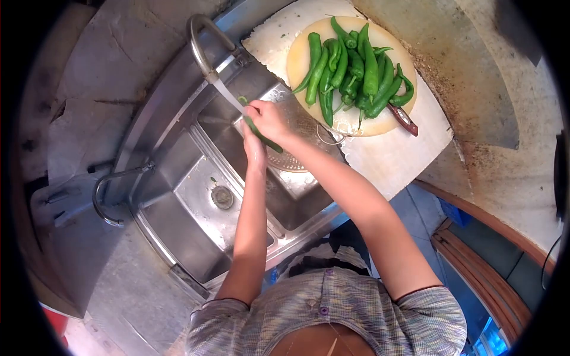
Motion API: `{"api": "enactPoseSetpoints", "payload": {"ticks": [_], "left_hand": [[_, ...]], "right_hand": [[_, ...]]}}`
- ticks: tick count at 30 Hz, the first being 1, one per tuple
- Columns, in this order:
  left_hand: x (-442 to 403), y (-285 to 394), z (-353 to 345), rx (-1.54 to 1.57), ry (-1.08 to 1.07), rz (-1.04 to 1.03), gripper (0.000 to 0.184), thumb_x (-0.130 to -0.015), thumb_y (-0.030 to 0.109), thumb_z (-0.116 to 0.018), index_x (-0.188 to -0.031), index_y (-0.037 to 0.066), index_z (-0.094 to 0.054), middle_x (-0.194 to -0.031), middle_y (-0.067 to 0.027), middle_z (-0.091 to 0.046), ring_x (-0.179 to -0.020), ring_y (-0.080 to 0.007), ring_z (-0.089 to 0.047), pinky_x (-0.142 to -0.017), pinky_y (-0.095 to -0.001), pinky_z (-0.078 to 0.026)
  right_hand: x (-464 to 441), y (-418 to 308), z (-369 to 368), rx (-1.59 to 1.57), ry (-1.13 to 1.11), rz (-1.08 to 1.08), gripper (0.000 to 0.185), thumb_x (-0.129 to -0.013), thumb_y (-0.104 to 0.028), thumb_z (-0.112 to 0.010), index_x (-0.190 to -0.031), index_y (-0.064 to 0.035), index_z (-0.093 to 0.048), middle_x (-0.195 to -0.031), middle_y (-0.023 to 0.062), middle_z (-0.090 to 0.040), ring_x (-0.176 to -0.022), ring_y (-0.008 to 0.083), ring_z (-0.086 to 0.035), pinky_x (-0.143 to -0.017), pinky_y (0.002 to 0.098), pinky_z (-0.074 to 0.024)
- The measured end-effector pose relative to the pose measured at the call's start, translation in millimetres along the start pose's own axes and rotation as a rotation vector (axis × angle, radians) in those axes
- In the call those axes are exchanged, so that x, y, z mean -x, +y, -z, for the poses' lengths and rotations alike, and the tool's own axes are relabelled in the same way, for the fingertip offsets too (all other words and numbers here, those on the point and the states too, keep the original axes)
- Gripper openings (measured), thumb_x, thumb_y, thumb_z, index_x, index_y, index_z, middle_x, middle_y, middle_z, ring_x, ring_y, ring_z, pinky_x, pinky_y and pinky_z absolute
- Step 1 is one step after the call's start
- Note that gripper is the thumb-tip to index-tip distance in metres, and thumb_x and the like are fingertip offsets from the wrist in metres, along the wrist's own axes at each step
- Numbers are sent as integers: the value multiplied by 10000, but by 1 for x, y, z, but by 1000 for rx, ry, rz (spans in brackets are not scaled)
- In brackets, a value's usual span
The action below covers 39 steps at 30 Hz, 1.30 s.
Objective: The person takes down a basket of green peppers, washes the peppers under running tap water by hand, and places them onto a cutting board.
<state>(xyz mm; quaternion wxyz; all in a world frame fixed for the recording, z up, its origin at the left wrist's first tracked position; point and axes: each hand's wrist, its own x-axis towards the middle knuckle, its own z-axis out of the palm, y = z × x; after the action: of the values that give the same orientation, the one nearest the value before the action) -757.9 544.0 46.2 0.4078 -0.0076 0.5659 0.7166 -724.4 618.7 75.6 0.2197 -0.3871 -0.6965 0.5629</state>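
Note:
Over the right basin, my two hands meet around one long green pepper (pixel 264 136), under the water running from the tall tap (pixel 202 54). My right hand (pixel 270 120) is closed over the pepper's upper part, its fingers curled toward the stream. From the other side my left hand (pixel 254 146) grips it, with most of the fingers hidden behind the pepper and the right hand. The pepper's lower end sticks out below the hands, above a perforated metal colander (pixel 292 161) in the basin.
On a white board (pixel 436 127) to the right, a round cutting board (pixel 309 44) carries several green peppers (pixel 369 71). A brown-handled knife (pixel 404 121) lies at its edge. The left basin (pixel 193 181) has a drain (pixel 222 197); a second tap (pixel 98 193) stands beside it.

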Motion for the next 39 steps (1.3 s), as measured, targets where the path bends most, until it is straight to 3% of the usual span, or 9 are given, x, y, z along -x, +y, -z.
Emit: {"api": "enactPoseSetpoints", "payload": {"ticks": [2,11,15,17,21,23,26,33,39], "left_hand": [[2,-3,5,9,76,-52,595,-921,509,-273,-1254,29,-389,-1182,-91,-475,-1077,-168,-468,-910,-300,-384],[-18,-2,1,-29,127,-208,683,-908,552,-242,-1314,9,-320,-1263,-107,-430,-1146,-190,-425,-955,-305,-348],[-23,19,-20,-506,-88,-212,674,-911,556,-214,-1295,19,-350,-1096,-91,-511,-996,-168,-491,-844,-288,-397],[-47,26,-15,-580,-369,-174,623,-914,549,-228,-1029,23,-541,-732,-30,-562,-672,-118,-533,-667,-262,-432],[-117,16,5,-794,-499,-41,521,-884,518,-405,-921,27,-573,-688,0,-549,-587,-93,-515,-571,-216,-421],[-130,34,-8,-675,-309,126,593,-856,559,-424,-1076,15,-512,-860,-47,-584,-702,-126,-562,-622,-244,-447],[-143,62,-21,-244,-297,204,626,-854,556,-418,-1163,12,-418,-1123,-129,-530,-1005,-211,-535,-796,-348,-462],[-172,69,-31,85,-334,338,297,-939,282,-404,-1092,30,-437,-1047,-116,-567,-922,-187,-568,-795,-356,-471],[-176,71,-46,-338,-86,177,240,-866,292,-557,-860,52,-564,-774,-53,-623,-597,-90,-556,-617,-252,-455]], "right_hand": [[-10,-5,-15,136,38,-31,327,-768,-382,-574,-847,-73,-644,-714,151,-621,-715,346,-603,-683,435,-460],[-36,-60,8,518,-334,157,249,-784,-273,-557,-882,-60,-642,-892,166,-631,-881,310,-603,-764,403,-477],[-36,-57,51,345,-263,85,289,-839,-281,-533,-864,-5,-614,-793,195,-624,-783,343,-613,-709,422,-481],[-41,-48,72,166,-160,175,298,-865,-276,-528,-905,10,-601,-695,128,-624,-527,183,-595,-533,322,-487],[-44,-72,142,109,37,191,296,-871,-279,-540,-974,-7,-590,-774,41,-618,-614,101,-555,-558,233,-460],[-34,-90,171,-45,146,279,268,-870,-246,-542,-933,7,-607,-843,44,-609,-714,107,-560,-622,236,-463],[-23,-94,202,341,193,520,189,-833,-131,-561,-993,-35,-594,-981,36,-587,-844,145,-565,-701,248,-466],[-7,-40,209,966,86,556,310,-714,-91,-635,-1017,-51,-585,-1062,48,-543,-947,237,-532,-752,337,-475],[-4,-33,216,873,40,497,431,-709,-215,-658,-1096,-54,-557,-1151,70,-508,-1036,244,-479,-852,363,-418]]}}
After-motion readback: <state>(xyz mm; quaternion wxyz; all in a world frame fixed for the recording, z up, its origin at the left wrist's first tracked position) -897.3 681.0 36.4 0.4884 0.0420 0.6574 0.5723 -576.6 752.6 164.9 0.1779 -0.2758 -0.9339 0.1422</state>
